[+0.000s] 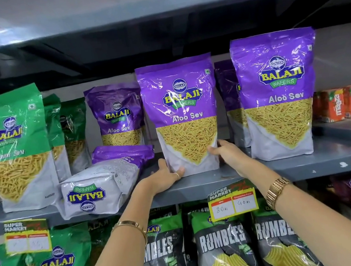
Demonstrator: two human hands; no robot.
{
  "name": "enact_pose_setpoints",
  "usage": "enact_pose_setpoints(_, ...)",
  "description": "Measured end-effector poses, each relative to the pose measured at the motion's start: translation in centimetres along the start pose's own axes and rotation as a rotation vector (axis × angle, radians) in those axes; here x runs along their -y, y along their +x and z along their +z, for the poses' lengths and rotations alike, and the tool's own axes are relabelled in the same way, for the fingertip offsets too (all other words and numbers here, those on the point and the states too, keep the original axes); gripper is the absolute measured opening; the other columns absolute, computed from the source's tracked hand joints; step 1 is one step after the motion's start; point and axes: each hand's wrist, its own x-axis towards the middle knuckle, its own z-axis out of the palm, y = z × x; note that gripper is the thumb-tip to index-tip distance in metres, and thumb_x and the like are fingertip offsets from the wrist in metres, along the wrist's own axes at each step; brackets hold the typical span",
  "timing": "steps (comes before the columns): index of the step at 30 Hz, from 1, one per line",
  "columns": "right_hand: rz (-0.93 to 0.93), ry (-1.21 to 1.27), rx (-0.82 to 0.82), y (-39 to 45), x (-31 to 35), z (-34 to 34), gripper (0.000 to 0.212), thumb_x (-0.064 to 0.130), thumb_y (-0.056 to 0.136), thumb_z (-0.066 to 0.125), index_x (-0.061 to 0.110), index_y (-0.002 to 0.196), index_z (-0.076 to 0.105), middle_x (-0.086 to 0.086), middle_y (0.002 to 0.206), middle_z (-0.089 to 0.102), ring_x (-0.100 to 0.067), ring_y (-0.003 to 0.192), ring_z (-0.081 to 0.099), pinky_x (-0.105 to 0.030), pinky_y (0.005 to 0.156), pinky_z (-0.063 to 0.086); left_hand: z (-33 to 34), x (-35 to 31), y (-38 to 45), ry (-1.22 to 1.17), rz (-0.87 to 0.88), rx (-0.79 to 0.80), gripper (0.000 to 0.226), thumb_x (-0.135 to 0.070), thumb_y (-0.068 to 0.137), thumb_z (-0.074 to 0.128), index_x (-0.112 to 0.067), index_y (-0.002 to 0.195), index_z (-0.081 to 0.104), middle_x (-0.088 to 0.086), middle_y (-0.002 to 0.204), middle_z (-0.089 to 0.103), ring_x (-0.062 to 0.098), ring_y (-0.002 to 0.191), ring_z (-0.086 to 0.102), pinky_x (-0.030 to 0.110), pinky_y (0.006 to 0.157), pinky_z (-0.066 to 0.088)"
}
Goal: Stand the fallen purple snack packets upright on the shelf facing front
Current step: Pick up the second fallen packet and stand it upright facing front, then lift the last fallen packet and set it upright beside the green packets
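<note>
A purple Aloo Sev packet [181,113] stands upright and faces front in the middle of the grey shelf [279,170]. My left hand [166,176] grips its lower left corner and my right hand [227,151] its lower right side. To the left, a fallen purple packet [100,186] lies flat with its bottom toward me, and a second one [124,151] lies on top of it. More purple packets stand upright at the right [278,93], behind at the left [116,116], and partly hidden behind the held one [230,101].
Green Ratlami Sev packets [16,149] stand on the shelf's left side. Orange Maaza cartons [342,104] sit at the far right. The shelf below holds green packets and black Rumbles bags [223,251]. A yellow price tag [232,202] hangs on the shelf edge. A shelf board runs overhead.
</note>
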Motion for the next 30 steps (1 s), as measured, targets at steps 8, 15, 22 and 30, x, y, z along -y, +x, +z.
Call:
enact_pose_setpoints(8, -0.070, 0.063, -0.186, -0.1, -0.6, -0.3, 0.063, 0.022, 0.086, 0.061, 0.010, 0.141, 0.032, -0.008, 0.143, 0.044, -0.025, 0.129, 0.043, -0.033, 0.100, 0.034, 0.2, 0.0, -0.4, -0.478, 0.115, -0.282, 0.067, -0.026, 0.089, 0.060, -0.007, 0.140, 0.021, 0.014, 0.140, 0.044, 0.027, 0.122, 0.046, 0.033, 0.100, 0.035)
enact_pose_setpoints(15, -0.521, -0.158, -0.511, -2.2, -0.4, 0.3, 0.033, 0.009, 0.086, 0.054, 0.010, 0.119, 0.053, -0.008, 0.120, 0.060, -0.020, 0.106, 0.057, -0.038, 0.093, 0.049, -0.8, -1.0, -2.3, -0.223, 0.135, -0.730, 0.046, -0.017, 0.093, 0.050, -0.005, 0.135, 0.036, 0.025, 0.124, 0.055, 0.038, 0.116, 0.050, 0.039, 0.091, 0.040)
enact_pose_setpoints(22, -0.759, -0.272, -0.430, -3.8, 2.2, 3.0, 0.028, 0.003, 0.083, 0.053, 0.006, 0.109, 0.061, -0.011, 0.108, 0.063, -0.024, 0.093, 0.060, -0.029, 0.079, 0.047, -7.7, -2.3, -3.8, 0.053, -0.049, -0.752, 0.044, -0.012, 0.089, 0.048, 0.002, 0.129, 0.038, 0.028, 0.131, 0.048, 0.041, 0.121, 0.048, 0.041, 0.096, 0.040)
enact_pose_setpoints(30, -0.516, -0.298, -0.126, -4.5, 4.2, 10.3, 0.034, 0.020, 0.085, 0.057, 0.006, 0.116, 0.057, -0.012, 0.102, 0.067, -0.027, 0.094, 0.061, -0.032, 0.083, 0.045, -13.5, 2.9, -6.7, 0.303, -0.222, -0.534, 0.034, -0.024, 0.089, 0.056, 0.009, 0.087, 0.064, 0.026, 0.099, 0.066, 0.034, 0.094, 0.063, 0.035, 0.078, 0.049)
